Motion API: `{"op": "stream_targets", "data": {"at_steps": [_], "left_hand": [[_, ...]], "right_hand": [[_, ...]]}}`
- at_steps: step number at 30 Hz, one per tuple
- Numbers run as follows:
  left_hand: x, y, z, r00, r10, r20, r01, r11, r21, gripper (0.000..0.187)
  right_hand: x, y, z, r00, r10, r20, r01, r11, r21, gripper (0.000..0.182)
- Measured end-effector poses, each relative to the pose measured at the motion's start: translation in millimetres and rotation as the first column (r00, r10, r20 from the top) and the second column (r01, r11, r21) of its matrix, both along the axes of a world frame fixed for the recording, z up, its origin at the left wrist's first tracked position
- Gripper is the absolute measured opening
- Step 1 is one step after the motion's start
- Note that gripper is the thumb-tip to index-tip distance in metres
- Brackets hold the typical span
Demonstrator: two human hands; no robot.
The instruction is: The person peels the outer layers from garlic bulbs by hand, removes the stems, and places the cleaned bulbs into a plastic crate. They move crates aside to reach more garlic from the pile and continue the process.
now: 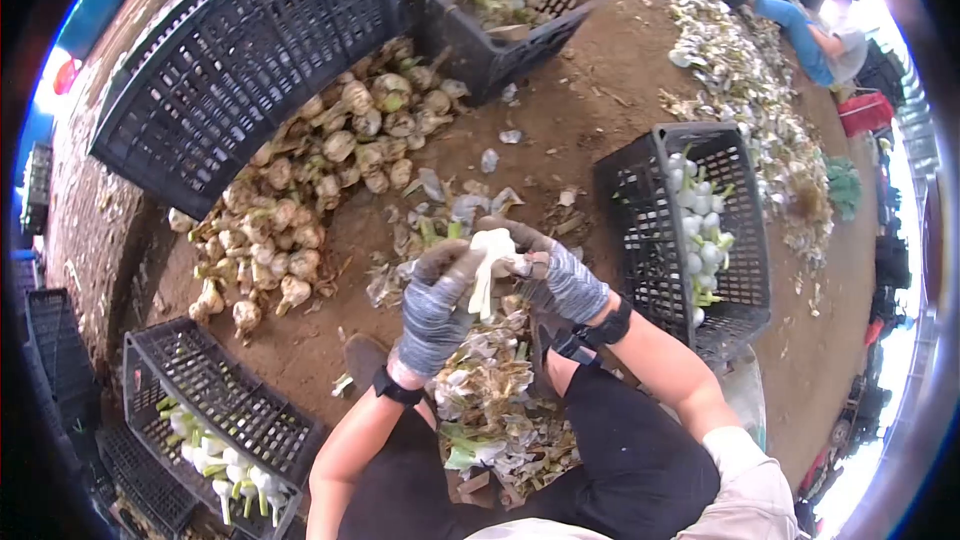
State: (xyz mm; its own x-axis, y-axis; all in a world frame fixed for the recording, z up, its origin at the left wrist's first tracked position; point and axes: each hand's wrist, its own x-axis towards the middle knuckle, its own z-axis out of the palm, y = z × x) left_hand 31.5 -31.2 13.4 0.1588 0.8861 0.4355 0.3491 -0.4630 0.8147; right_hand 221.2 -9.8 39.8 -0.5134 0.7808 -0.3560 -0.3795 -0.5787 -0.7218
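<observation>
A pale, partly peeled garlic bulb (491, 252) with a short stem is held up in front of me between both gloved hands. My left hand (440, 302), in a grey striped glove with dirty fingers, is closed on its left side. From the right, my right hand (556, 275) grips the same bulb, with a bit of brownish skin at its fingertips. The fingertips partly hide the bulb. Below the hands, a heap of loose garlic skins (490, 380) lies on the ground between my legs.
Unpeeled garlic bulbs (290, 210) are piled front left beside a large tilted black crate (250, 50). Peeled white bulbs fill parts of a right crate (640, 230) and a lower left crate (220, 380). Another crate (490, 60) stands ahead. A person (820, 40) sits far right.
</observation>
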Motion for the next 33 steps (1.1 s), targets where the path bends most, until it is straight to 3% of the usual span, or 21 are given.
{"op": "stream_targets", "data": {"at_steps": [2,3,4,5,6,8,9,12,13,18,19,20,21,24,30,33], "left_hand": [[10,-3,5,0.949,0.024,0.313,-0.009,0.999,-0.047,0.069],[7,-5,6,0.984,0.052,0.172,-0.044,0.998,-0.05,0.077],[11,-8,10,0.97,0.122,0.212,-0.104,0.99,-0.094,0.071],[9,-14,1,0.969,0.099,0.227,-0.063,0.985,-0.164,0.069],[5,-18,-10,0.966,0.074,0.246,-0.017,0.974,-0.227,0.067],[5,-25,-12,0.954,0.105,0.28,-0.007,0.944,-0.329,0.061],[3,-30,-19,0.978,0.128,0.167,-0.06,0.93,-0.363,0.056],[10,-36,-24,0.951,0.14,0.276,0.005,0.885,-0.466,0.048],[11,-35,-23,0.952,0.133,0.276,0.01,0.888,-0.461,0.048],[13,-39,-15,0.958,0.1,0.267,0.045,0.871,-0.49,0.04],[15,-38,-9,0.927,0.144,0.346,0.063,0.85,-0.523,0.038],[11,-37,-5,0.97,0.103,0.222,0.02,0.871,-0.491,0.039],[10,-37,-6,0.964,0.121,0.235,0.017,0.858,-0.513,0.04],[9,-33,-2,0.945,0.162,0.284,0.026,0.828,-0.56,0.039],[-3,-38,-4,0.944,0.192,0.268,-0.035,0.866,-0.499,0.038],[-24,-42,-7,0.948,0.141,0.284,0.038,0.838,-0.544,0.039]], "right_hand": [[4,3,-3,0.99,-0.087,-0.108,0.085,0.996,-0.024,0.06],[12,7,-4,0.981,-0.147,-0.127,0.141,0.989,-0.053,0.058],[21,11,-6,0.968,-0.209,-0.142,0.199,0.977,-0.082,0.055],[30,17,-12,0.914,-0.341,-0.222,0.293,0.93,-0.222,0.048],[41,22,-20,0.913,-0.351,-0.208,0.313,0.929,-0.196,0.048],[65,33,-28,0.721,-0.51,-0.47,0.361,0.854,-0.374,0.044],[69,39,-21,0.685,-0.564,-0.461,0.416,0.823,-0.387,0.047],[81,52,-8,0.659,-0.571,-0.489,0.475,0.82,-0.319,0.051],[84,53,-2,0.666,-0.633,-0.395,0.542,0.775,-0.327,0.049],[92,52,0,0.635,-0.618,-0.464,0.499,0.786,-0.365,0.046],[90,50,-5,0.631,-0.63,-0.453,0.495,0.776,-0.391,0.045],[91,50,-7,0.632,-0.636,-0.443,0.493,0.77,-0.405,0.044],[88,49,-10,0.615,-0.579,-0.535,0.424,0.815,-0.396,0.041],[85,48,-25,0.603,-0.541,-0.586,0.35,0.84,-0.415,0.037],[84,44,6,0.746,-0.535,-0.398,0.43,0.842,-0.325,0.039],[91,48,4,0.852,-0.44,-0.284,0.409,0.898,-0.164,0.036]]}}
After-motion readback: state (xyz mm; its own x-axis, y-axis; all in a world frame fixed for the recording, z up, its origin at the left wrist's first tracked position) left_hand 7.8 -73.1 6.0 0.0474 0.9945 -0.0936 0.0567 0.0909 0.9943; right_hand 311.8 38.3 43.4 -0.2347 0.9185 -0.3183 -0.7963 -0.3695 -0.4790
